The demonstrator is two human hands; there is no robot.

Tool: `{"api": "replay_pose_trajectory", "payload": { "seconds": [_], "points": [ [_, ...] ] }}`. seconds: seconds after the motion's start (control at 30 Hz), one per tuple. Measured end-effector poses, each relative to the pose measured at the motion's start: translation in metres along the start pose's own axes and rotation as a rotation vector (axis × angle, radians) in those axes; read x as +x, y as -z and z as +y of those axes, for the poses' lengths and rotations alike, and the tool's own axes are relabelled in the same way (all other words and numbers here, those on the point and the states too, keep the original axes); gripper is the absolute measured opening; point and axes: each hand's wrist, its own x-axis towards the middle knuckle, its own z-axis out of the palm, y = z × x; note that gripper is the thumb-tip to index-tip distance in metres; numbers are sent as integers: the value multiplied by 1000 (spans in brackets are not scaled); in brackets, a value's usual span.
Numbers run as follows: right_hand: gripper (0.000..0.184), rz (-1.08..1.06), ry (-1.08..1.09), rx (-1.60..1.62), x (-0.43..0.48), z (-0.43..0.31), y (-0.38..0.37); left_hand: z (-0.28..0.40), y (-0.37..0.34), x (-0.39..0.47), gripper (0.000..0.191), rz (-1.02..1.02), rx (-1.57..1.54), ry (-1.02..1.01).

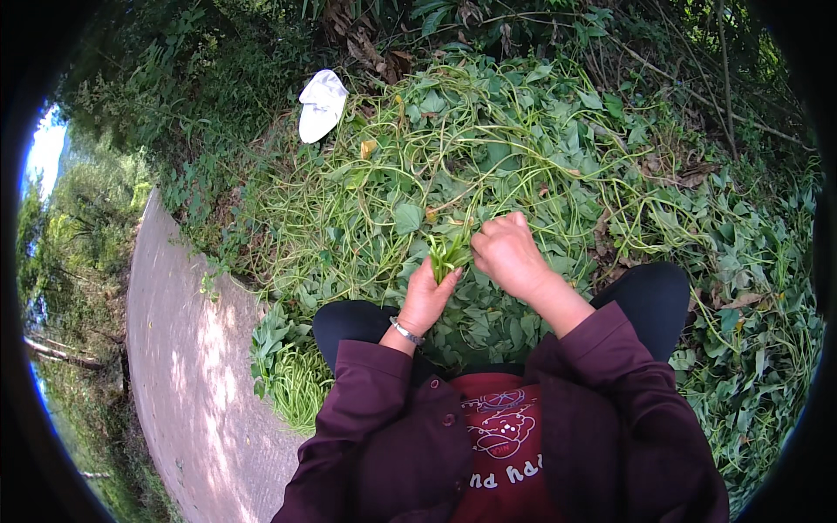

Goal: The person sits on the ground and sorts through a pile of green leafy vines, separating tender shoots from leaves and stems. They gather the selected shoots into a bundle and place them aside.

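Observation:
My left hand [428, 294], with a bracelet at its wrist, is closed round a small bunch of green stems [448, 256] whose ends fan out above the thumb. Just to the right, my right hand [510, 253] is curled with its fingertips bent down beside the bunch; whether it pinches a stem is hidden. Both hands are above a large heap of cut leafy vines [471, 157] with long green stems. Beside my left knee, a pile of green stems with leaves [297, 386] lies at the edge of the pavement.
A white cap [323, 108] lies on the plants at the upper left of the heap. A paved path [196, 366] curves along the left. Dry brown leaves [376, 49] and thin branches border the far side. My bent knees flank the near edge of the heap.

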Motion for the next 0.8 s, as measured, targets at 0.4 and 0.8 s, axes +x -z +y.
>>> {"api": "replay_pose_trajectory", "payload": {
  "seconds": [0.4, 0.8],
  "points": [
    [11, 238, -270, 135, 6, 17, 4, 5, 4, -1, 20, -17, 102, -17],
    [5, 192, 216, 212, 8, -5, 8, 1, 1, -1, 29, -79, 120, -125]
  ]
}}
